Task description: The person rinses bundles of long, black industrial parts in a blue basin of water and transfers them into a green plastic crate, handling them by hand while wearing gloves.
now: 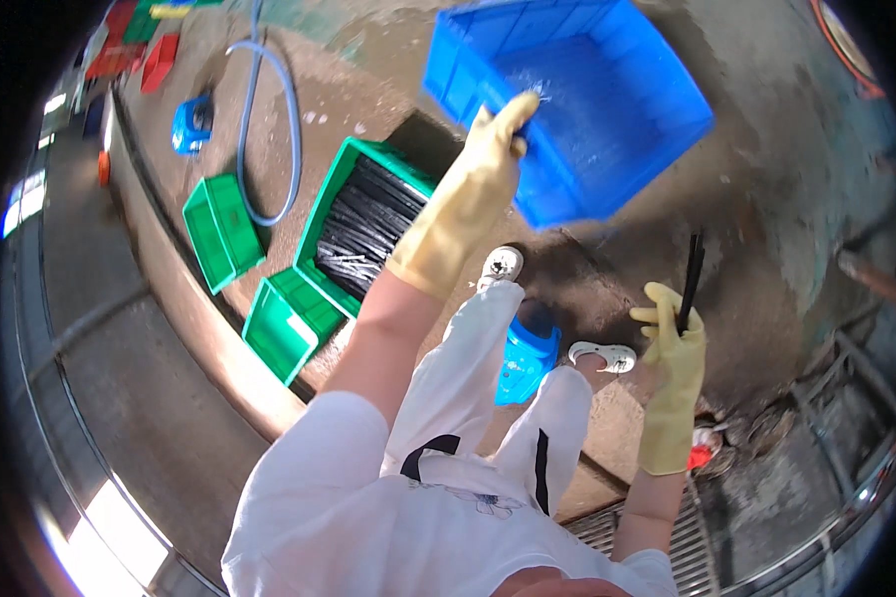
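Note:
My left hand [490, 147], in a pale yellow rubber glove, grips the near left rim of a large blue plastic crate [562, 184]. The crate's inside looks wet, with small white splashes close to my fingers. My right hand [675, 346], gloved the same way, holds a few thin black strips [694, 274] that point upward, away from the crate. Some of its fingers stretch out to the left. Left of my left forearm, many similar black strips [363, 224] fill a green crate [321, 287], partly hidden by that arm.
Two smaller green bins [222, 234] lie beside the filled crate, along a low concrete ledge [204, 308]. Between my legs stands a blue stool [528, 363]. A blue-grey hose [294, 129] loops over the wet floor. Metal grating [692, 537] and a metal frame [846, 428] are at right.

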A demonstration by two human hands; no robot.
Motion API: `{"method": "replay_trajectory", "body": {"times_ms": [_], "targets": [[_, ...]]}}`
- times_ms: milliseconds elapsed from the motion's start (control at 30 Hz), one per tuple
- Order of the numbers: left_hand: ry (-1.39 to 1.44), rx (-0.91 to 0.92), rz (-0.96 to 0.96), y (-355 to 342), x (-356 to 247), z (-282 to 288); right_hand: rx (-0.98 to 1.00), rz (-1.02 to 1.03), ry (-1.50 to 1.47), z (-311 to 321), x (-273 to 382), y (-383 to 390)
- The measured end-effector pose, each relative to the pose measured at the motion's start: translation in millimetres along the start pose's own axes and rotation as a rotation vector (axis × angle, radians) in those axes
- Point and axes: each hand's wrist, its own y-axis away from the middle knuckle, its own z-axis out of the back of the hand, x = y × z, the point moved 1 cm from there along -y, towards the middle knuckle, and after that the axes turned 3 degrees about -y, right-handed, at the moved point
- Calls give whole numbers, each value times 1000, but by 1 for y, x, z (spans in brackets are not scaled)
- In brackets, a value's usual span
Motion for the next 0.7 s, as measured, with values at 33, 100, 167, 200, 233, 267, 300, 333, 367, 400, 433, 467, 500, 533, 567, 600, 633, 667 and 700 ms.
{"method": "replay_trajectory", "body": {"times_ms": [33, 100, 167, 200, 233, 267, 300, 333, 367, 400, 433, 467, 500, 533, 567, 600, 633, 667, 700], "targets": [[-77, 15, -146, -30, 0, 18, 48, 47, -25, -18, -7, -6], [-259, -137, 110, -67, -39, 44, 154, -20, 3, -65, 10, -5], [-996, -135, 106, -101, -54, 84, 260, -120, 64, -102, 18, -7], [-1240, -341, 39, -111, -41, 99, 296, -133, 107, -120, 18, -8], [-1237, -357, 61, -109, -27, 112, 358, -153, 133, -134, 14, -13], [-1262, -175, -21, -109, -13, 119, 386, -165, 175, -146, 6, -21], [-1279, 4, -102, -104, 3, 128, 418, -177, 216, -157, -1, -28], [-1277, -6, -92, -81, 26, 137, 447, -180, 268, -167, -4, -32], [-778, 94, 35, -40, 55, 143, 460, -182, 274, -177, -9, -39], [-277, 173, 145, -7, 75, 151, 507, -241, 331, -189, -16, -46], [-636, 520, -85, 10, 83, 163, 548, -301, 393, -200, -22, -54], [-597, 354, 162, 47, 94, 156, 676, -322, 570, -209, -27, -65], [-546, 183, 407, 87, 102, 143, 712, -345, 635, -223, -26, -63], [-363, 194, 449, 106, 101, 135, 751, -277, 764, -235, -22, -61], [-182, 198, 484, 119, 99, 132, 795, -203, 889, -251, -16, -57], [-157, 80, 613, 127, 100, 136, 807, -241, 1080, -266, -10, -49], [-129, -38, 737, 134, 100, 140, 817, -174, 1061, -273, -16, -45], [-119, -213, 626, 135, 100, 140, 822, -129, 1060, -275, -20, -41], [-112, -219, 626, 133, 100, 143, 824, -85, 1056, -277, -22, -38]]}}
